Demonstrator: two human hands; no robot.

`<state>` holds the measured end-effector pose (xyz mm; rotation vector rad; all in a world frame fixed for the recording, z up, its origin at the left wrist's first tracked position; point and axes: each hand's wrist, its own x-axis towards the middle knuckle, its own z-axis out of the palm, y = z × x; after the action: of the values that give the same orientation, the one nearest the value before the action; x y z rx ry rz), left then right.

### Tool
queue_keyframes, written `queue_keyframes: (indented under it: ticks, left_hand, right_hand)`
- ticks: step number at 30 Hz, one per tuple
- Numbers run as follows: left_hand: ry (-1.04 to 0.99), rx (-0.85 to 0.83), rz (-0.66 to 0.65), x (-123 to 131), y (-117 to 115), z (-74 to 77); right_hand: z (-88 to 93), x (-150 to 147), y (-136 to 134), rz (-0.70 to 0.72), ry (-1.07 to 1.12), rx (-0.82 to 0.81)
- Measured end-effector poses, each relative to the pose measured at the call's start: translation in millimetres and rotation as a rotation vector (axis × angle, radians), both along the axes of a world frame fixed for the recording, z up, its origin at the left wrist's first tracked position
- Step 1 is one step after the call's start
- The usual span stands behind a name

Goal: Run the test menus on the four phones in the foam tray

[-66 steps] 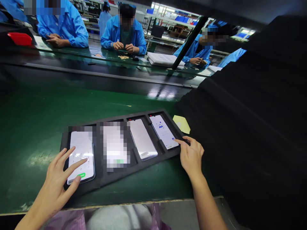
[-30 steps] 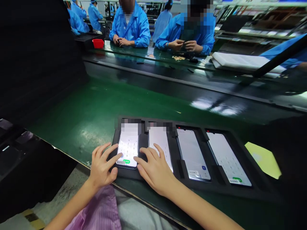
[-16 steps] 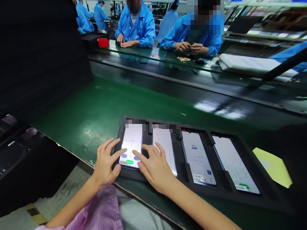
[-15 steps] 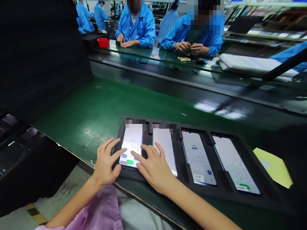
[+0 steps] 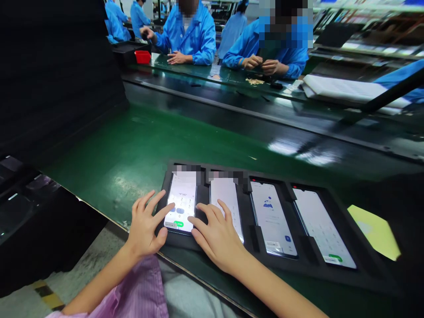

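Observation:
Several smartphones lie face up in the slots of a black foam tray [image 5: 247, 240]. On the leftmost phone [image 5: 181, 187] a dial pad is lit, with a short code typed above the keys. My left hand [image 5: 145, 227] is open at that phone's left side, its index finger over the keypad. From the right, my right hand [image 5: 217, 234] reaches in with fingers spread at the same screen's right edge. It partly covers the second phone [image 5: 223, 187]. The third phone [image 5: 273, 216] shows a blue drawing, and the fourth phone [image 5: 326, 225] a dial pad.
A yellow paper [image 5: 374, 232] lies right of the tray on the green table [image 5: 132, 141]. A black panel [image 5: 56, 79] rises at the left. Across the bench, co-workers in blue coats sit near a red bin [image 5: 142, 57] and a white stack [image 5: 354, 90].
More characters now show on the leftmost phone. My right hand has drawn slightly right, off the keys. A co-worker opposite has raised one hand toward the left.

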<state>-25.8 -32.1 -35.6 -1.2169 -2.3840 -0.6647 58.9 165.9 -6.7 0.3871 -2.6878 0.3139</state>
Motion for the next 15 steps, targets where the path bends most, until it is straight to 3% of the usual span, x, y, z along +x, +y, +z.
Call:
queue_keyframes:
  ticks: [15]
  left_hand:
    - [0.081,-0.003,0.022,3,1,5.2]
  right_hand:
    - [0.7,10,13,-0.019,0.088,-0.051]
